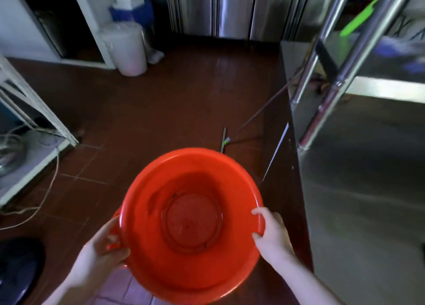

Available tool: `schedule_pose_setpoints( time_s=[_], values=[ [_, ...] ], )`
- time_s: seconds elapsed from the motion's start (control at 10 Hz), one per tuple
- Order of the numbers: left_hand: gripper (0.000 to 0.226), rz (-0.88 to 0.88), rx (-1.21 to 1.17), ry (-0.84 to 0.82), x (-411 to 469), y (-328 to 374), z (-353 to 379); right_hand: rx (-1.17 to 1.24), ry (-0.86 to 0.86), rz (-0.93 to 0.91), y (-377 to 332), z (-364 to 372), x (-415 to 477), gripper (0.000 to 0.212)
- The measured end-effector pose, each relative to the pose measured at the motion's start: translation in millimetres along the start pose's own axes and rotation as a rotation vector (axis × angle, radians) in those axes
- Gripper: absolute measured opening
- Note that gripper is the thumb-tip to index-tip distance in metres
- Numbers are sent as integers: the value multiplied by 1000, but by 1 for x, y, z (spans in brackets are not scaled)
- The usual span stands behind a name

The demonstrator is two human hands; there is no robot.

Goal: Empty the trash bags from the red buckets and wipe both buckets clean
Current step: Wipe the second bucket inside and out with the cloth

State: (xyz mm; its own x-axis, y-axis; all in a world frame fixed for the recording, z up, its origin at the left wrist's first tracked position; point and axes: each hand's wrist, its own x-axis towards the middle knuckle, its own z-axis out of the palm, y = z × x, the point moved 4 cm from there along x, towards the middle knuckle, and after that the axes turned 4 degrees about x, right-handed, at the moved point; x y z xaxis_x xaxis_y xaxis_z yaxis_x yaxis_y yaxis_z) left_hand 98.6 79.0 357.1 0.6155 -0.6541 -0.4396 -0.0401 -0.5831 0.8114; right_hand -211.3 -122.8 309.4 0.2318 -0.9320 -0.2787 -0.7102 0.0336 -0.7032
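Bucket (pixel 147 189), red plastic. Head view: held over the floor (pixel 184 97), mouth up, no bag inside, a few dark specks. Left grip (pixel 103 251) and right grip (pixel 271 233) clasp opposite sides of the rim. Likely light, stiff, perhaps slick; the rim is the best hold.

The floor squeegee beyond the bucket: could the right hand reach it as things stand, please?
Probably not: the right hand grips the red bucket, and the squeegee lies on the floor beyond it.

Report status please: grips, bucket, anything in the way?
Left grip and right grip hold red bucket by rim. Bucket bagless, dark specks inside. Floor squeegee ahead, steel counter close right.
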Motion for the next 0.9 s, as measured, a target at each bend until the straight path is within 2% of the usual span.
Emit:
schedule_pose_setpoints(
  time_s=[0.1,0.2,0.3,0.5,0.7,0.9],
  values=[
    [81,28,15,88,-45,10,-50,44,37,-128,-42,-24,-45,55],
    [78,166,-54,134,-103,16,-80,87,45,-258,-75,-50,-95,56],
    [76,226,-145,182,-172,20,-110,78,50,-376,-103,-82,-148,58],
    [75,333,-250,181,-288,29,-133,24,94,-531,-136,-146,-241,58],
    [76,445,-271,150,-344,59,-113,14,182,-547,-131,-220,-304,56],
    [71,508,-312,14,-366,104,-55,11,309,-484,-88,-297,-328,56]
  ],
)
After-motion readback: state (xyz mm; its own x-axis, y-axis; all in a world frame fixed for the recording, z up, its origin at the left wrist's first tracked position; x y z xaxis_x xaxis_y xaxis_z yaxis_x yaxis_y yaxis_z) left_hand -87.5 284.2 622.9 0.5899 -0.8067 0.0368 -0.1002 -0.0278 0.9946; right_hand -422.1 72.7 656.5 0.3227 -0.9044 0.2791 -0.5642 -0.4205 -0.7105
